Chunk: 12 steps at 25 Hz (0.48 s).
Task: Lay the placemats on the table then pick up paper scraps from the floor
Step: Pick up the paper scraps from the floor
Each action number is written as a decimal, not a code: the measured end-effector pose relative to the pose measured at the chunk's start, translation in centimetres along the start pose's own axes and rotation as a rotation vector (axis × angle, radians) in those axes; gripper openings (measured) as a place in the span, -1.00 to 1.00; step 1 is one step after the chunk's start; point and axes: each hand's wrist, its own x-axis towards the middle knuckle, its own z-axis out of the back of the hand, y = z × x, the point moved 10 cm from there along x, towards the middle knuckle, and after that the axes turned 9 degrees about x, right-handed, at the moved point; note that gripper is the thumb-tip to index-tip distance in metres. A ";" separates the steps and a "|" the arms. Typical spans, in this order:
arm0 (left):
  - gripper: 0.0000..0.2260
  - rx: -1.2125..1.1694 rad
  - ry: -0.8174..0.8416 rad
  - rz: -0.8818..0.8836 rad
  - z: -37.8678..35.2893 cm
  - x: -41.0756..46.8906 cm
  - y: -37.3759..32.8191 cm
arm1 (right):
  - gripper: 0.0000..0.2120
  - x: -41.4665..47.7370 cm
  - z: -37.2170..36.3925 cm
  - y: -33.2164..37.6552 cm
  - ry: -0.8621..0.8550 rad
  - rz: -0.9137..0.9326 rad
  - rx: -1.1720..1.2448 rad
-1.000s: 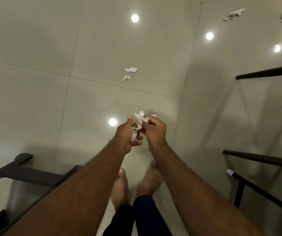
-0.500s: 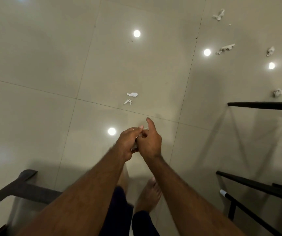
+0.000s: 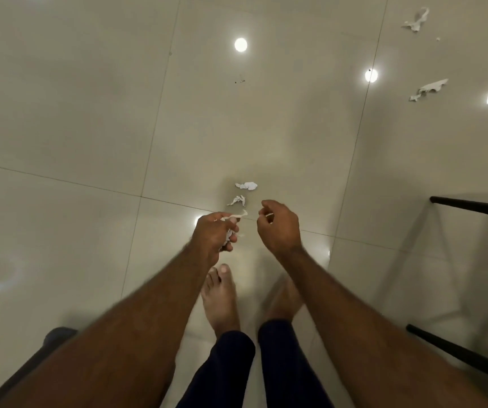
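My left hand [image 3: 214, 235] is closed around a bunch of white paper scraps [image 3: 231, 222], with strips sticking out past the fingers. A short way to its right, my right hand [image 3: 279, 226] hangs with loosely curled fingers and nothing visible in it. Two small white scraps [image 3: 246, 186] [image 3: 237, 200] lie on the glossy floor just beyond both hands. More torn scraps [image 3: 427, 89] [image 3: 417, 20] lie far off at the upper right. No placemats or tabletop appear in view.
My bare feet [image 3: 220, 295] stand on cream floor tiles below the hands. Black metal furniture bars [image 3: 472, 206] run along the right edge, and a dark chair part [image 3: 57, 337] sits at the lower left. Ceiling lights reflect in the floor.
My hands were together around the scraps; now they have parted, the left keeping the bunch. I have stepped forward, so the two floor scraps sit closer to my hands.
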 end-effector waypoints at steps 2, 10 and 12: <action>-0.82 -0.002 -0.005 -0.008 0.1 1.1 -0.6 | -0.71 2.3 -1.6 0.1 0.027 0.058 -0.084; -0.77 -0.010 -0.128 0.064 2.3 6.3 0.1 | -0.70 10.4 -8.3 -0.2 0.226 0.321 -0.465; -0.86 -0.014 -0.136 0.097 3.1 7.4 0.9 | -0.80 12.0 -9.6 -0.4 0.200 0.332 -0.532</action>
